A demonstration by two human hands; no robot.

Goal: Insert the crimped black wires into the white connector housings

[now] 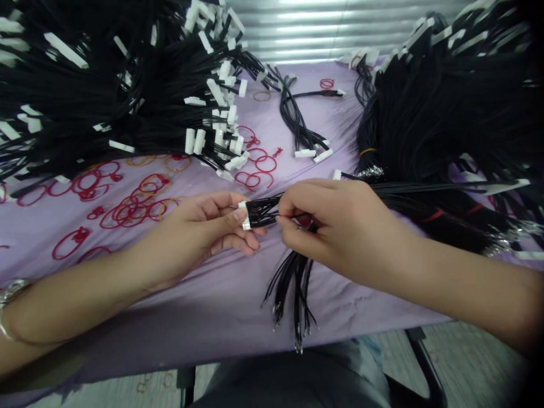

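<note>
Near the front of the table, my left hand (212,226) pinches a white connector (245,216) between thumb and fingers. Black wires (266,208) run from the connector toward my right hand (329,218). That hand is closed, its thumb and forefinger pressed together on the black wires close to the connector. Which single wire the fingertips grip is too small to tell. Below my right hand hangs a bunch of loose black wire ends (295,289) tipped with small metal terminals.
A large heap of black wires with white connectors (127,85) lies at the left, another wire heap (433,107) at the right. Red rubber bands (136,204) are scattered on the purple tablecloth (204,317). Several finished-looking cables (297,116) lie at the back middle.
</note>
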